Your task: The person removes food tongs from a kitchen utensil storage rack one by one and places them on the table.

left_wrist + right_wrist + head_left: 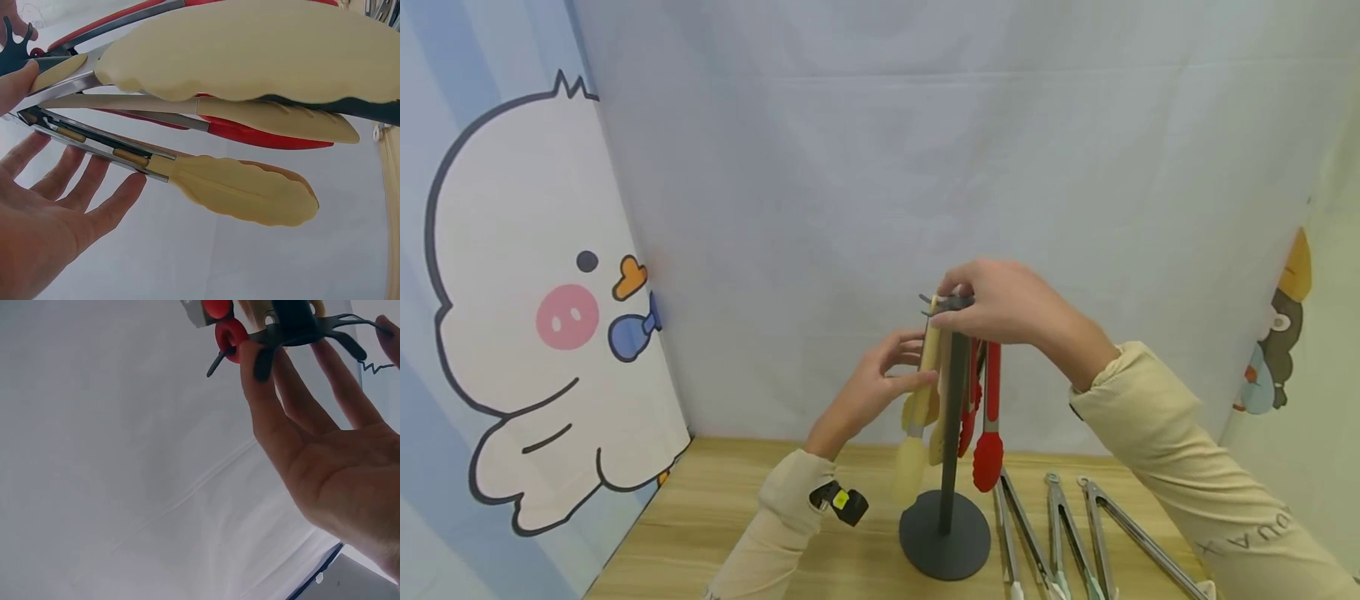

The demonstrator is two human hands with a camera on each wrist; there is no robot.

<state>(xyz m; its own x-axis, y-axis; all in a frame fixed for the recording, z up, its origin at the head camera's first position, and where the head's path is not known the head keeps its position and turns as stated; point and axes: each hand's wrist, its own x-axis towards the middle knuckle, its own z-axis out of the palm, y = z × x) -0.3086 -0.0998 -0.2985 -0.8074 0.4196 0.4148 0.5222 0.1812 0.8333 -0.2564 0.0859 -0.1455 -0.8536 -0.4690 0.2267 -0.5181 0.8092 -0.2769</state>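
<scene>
A dark rotating-style stand (953,433) with a round base rises from the table, its hooked top (297,331) spreading several curved prongs. Pale yellow tongs (910,467) hang at its left side. My left hand (874,379) holds these tongs by the arms, thumb on one arm and fingertips (132,185) along the other; their scalloped heads (247,190) spread apart and point down. Up at the hooks, my right hand (1007,302) grips the stand's top, fingers behind it and thumb at a prong. Red tongs (988,458) and a beige-headed utensil (281,119) hang behind.
Several metal tongs (1060,517) lie spread on the wooden table (737,492), right of the stand's base (943,550). A pale cloth backdrop (820,208) stands behind, with a cartoon-printed curtain (512,250) at the left.
</scene>
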